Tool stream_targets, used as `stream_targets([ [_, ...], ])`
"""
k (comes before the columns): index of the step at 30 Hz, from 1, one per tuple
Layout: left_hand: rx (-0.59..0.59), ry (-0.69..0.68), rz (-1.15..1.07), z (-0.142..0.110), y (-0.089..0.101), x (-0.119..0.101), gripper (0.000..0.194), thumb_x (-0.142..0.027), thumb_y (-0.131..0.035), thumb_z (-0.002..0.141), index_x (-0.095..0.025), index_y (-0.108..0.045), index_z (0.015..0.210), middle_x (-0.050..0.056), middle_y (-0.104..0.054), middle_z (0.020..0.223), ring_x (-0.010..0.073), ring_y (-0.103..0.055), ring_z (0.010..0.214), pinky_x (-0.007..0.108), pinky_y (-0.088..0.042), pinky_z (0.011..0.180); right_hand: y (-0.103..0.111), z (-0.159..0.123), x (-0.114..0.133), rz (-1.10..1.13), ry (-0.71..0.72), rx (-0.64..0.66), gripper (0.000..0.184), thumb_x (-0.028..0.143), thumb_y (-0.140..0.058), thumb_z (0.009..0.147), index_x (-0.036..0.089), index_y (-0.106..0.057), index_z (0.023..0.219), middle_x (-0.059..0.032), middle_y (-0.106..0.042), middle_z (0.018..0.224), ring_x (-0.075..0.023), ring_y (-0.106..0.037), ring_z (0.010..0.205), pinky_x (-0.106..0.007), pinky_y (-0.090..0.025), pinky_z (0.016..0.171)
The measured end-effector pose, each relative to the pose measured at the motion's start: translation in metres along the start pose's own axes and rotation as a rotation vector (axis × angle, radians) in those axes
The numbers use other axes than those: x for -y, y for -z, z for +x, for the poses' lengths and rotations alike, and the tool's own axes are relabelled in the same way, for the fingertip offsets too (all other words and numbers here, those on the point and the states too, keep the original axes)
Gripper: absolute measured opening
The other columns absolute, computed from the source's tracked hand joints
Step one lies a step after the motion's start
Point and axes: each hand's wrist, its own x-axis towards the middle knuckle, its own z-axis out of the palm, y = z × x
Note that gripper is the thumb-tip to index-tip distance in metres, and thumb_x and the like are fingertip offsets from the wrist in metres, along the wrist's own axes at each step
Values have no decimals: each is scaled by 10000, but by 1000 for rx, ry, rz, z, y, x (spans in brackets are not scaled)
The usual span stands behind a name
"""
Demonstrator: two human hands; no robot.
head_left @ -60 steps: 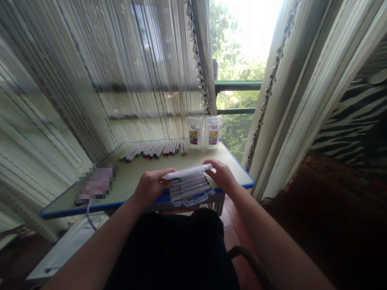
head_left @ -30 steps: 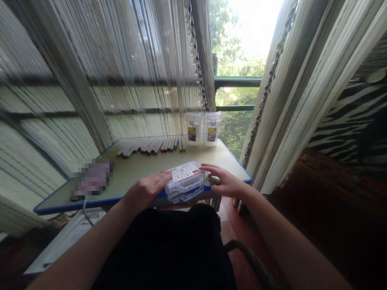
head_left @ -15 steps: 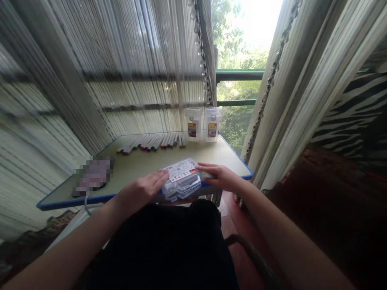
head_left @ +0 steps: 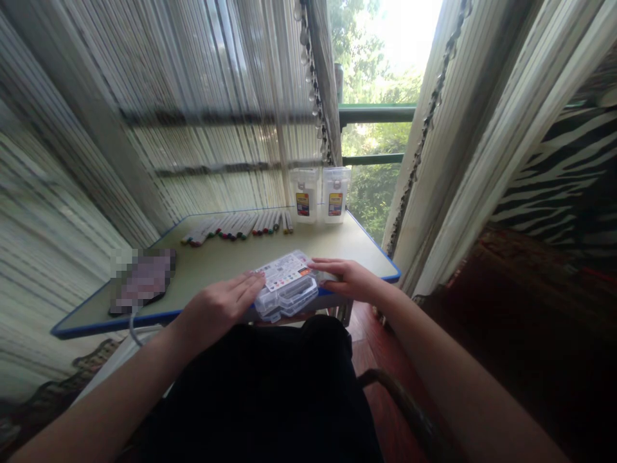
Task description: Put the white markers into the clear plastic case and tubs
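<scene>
A clear plastic case (head_left: pixel 285 275) with a white printed label and a carry handle on its near side sits at the table's front edge, partly overhanging it. Its lid looks closed. My left hand (head_left: pixel 222 299) grips the left end, fingers laid together over the top and the thumb out of sight. At the opposite end, my right hand (head_left: pixel 354 278) holds the case between the fingers on top and the thumb lower down.
Several white markers (head_left: pixel 236 225) with coloured ends lie in a row along the back of the table (head_left: pixel 354 247). Two clear plastic containers (head_left: pixel 333 196) stand upright at the back right. A blurred-out flat object (head_left: pixel 144 280) with a cable (head_left: pixel 134 328) lies at the left.
The camera view has shifted slightly. Both hands stay on the case, which keeps almost the same place and tilt at the table edge.
</scene>
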Motion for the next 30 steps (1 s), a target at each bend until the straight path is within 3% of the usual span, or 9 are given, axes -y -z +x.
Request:
stream_targets([
  [10, 48, 5, -35, 1, 12, -3, 422, -93, -353, 856, -148, -570, 1214, 113, -629, 1203, 209, -591, 1117, 349, -498, 949, -1, 2, 3, 18, -3, -7, 453, 191, -570, 787, 214, -584, 1239, -47, -606, 1250, -204, -575, 1146, -337, -416, 1023],
  [14, 128, 5, -112, -2, 15, -10, 517, -167, -477, 787, -93, -500, 1298, 166, -540, 1307, 272, -486, 1237, 393, -446, 1015, -1, 2, 1, 10, -25, -18, 437, 187, -568, 785, 214, -599, 1221, -50, -615, 1237, -210, -578, 1142, -347, -418, 1022],
  [18, 120, 100, -153, -6, 12, -20, 617, -265, -546, 774, -78, -430, 1351, 183, -467, 1372, 298, -392, 1308, 416, -411, 1043, -1, 3, 0, 12, -34, -12, 442, 214, -586, 779, 215, -596, 1221, -46, -608, 1245, -219, -574, 1148, -363, -414, 1024],
  [24, 115, 268, -265, -3, 8, -26, 811, -571, -623, 695, -93, -441, 1324, 195, -458, 1377, 325, -379, 1312, 452, -383, 1054, -1, 4, -3, 60, -72, -2, 474, 244, -648, 744, 224, -599, 1214, -44, -614, 1236, -234, -575, 1147, -385, -408, 1029],
  [30, 128, 438, -361, 7, 2, -24, 774, -625, -582, 706, -100, -492, 1268, 192, -478, 1361, 321, -366, 1320, 467, -384, 1040, -2, 4, -3, 71, -97, -20, 480, 274, -675, 729, 252, -605, 1202, -11, -617, 1230, -248, -574, 1148, -411, -408, 1033],
])
